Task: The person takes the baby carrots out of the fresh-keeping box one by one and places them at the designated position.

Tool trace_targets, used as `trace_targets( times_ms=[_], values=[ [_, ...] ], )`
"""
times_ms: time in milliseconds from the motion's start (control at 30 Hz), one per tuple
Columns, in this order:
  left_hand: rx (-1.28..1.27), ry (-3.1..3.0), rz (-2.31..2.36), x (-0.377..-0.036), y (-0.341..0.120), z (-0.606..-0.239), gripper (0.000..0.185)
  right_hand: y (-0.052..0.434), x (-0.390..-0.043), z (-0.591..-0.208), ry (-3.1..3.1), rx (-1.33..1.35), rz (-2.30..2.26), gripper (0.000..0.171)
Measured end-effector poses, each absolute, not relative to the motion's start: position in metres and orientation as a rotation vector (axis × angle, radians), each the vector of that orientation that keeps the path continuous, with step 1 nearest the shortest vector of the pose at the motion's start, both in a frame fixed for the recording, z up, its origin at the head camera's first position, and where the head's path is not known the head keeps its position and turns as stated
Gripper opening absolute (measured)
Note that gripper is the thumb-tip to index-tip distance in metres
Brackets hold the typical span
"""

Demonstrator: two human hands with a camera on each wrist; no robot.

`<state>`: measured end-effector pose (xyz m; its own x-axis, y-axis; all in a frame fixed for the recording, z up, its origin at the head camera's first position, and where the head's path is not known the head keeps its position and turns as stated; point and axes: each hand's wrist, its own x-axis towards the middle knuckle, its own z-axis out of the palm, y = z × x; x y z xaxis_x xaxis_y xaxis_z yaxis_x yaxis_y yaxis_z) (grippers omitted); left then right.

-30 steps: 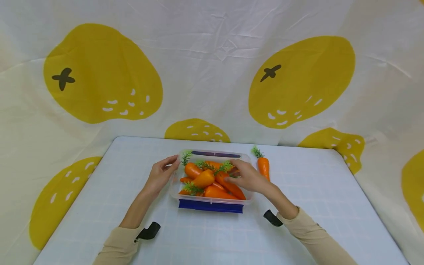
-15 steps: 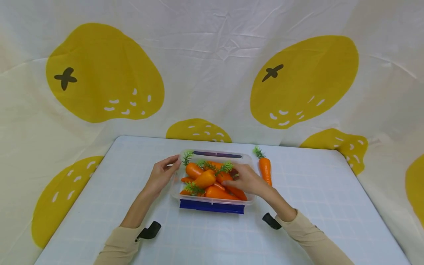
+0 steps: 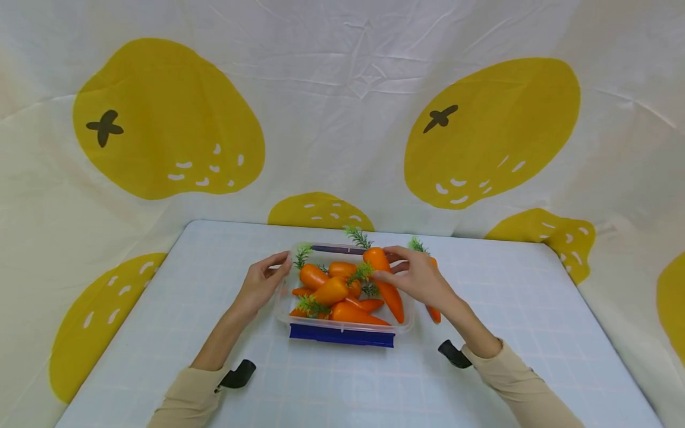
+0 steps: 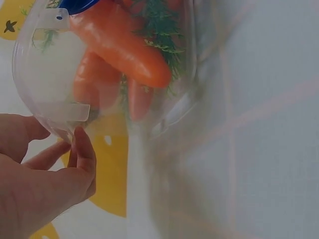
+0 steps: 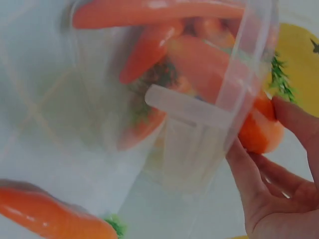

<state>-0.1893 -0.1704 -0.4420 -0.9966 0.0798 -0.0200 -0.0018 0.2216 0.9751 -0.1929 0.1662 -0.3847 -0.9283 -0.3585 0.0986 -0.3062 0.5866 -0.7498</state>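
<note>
A clear plastic container (image 3: 404,309) with a blue latch flap (image 3: 342,336) along its front holds several orange toy carrots (image 3: 330,290) with green tops. At its back left corner, my left hand (image 3: 262,282) pinches the rim; the left wrist view shows thumb and fingers of the left hand (image 4: 55,174) meeting at the edge. Over the container's right side my right hand (image 3: 420,276) grips one carrot (image 3: 377,261) by its thick upper end. That carrot is tilted, its leafy top up and back, its tip low near the front right corner.
Another carrot (image 3: 433,312) lies on the table (image 3: 514,309) just right of the container, partly hidden by my right hand in the head view. A white cloth with yellow fruit prints (image 3: 492,131) hangs behind the table.
My right hand, earlier reaching in among the carrots, has lifted one carrot's thick end up and back towards the right rim. My left hand stays at the back left corner.
</note>
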Motion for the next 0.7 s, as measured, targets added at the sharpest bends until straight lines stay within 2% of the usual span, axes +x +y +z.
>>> trace_targets(
  times_ms=[367, 700],
  values=[
    [0.108, 2.431, 1.861, -0.177, -0.165, -0.416, 0.046, 0.192, -0.196, -0.370, 2.770, -0.387, -1.372, 0.061],
    [0.102, 2.460, 1.846, -0.178, -0.164, -0.416, 0.045, 0.221, -0.200, -0.367, 2.701, -0.206, -1.478, 0.069]
  ],
)
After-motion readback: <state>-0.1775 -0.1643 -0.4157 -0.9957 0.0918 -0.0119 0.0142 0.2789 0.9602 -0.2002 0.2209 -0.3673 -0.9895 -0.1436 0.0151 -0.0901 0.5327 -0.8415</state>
